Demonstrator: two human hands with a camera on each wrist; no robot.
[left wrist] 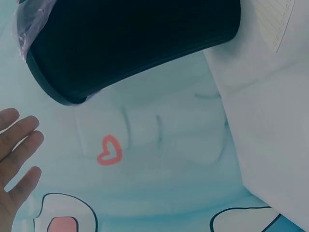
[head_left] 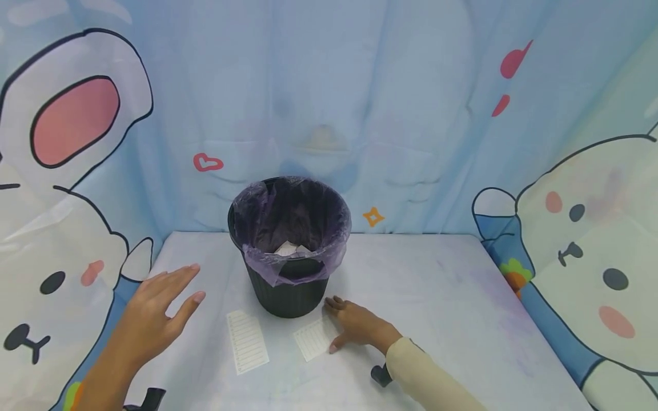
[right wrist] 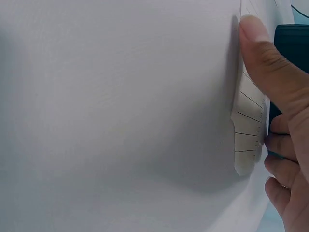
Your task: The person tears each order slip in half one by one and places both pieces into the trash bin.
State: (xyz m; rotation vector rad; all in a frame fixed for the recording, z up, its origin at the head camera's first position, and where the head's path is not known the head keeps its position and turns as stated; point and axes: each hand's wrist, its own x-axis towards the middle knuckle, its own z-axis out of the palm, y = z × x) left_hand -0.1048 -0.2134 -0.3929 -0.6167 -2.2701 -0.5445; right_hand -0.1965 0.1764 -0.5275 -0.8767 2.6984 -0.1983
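Observation:
My right hand (head_left: 357, 325) is at the right edge of a small lined sheet of paper (head_left: 312, 339), just in front of the bin. In the right wrist view the thumb (right wrist: 270, 58) lies against the bent, wavy-edged paper (right wrist: 247, 130), while the curled fingers (right wrist: 282, 145) are at its far side. My left hand (head_left: 154, 314) hovers left of the bin, fingers extended, holding nothing; the left wrist view shows part of this hand (left wrist: 17, 154). A second, longer lined sheet (head_left: 248, 342) lies flat on the table to the left.
A black bin (head_left: 288, 294) with a translucent purple liner (head_left: 336, 257) stands at the table's back, white paper pieces (head_left: 289, 248) inside. The white-covered table (head_left: 426, 285) meets a blue cartoon-printed curtain (head_left: 411, 114) behind and at both sides.

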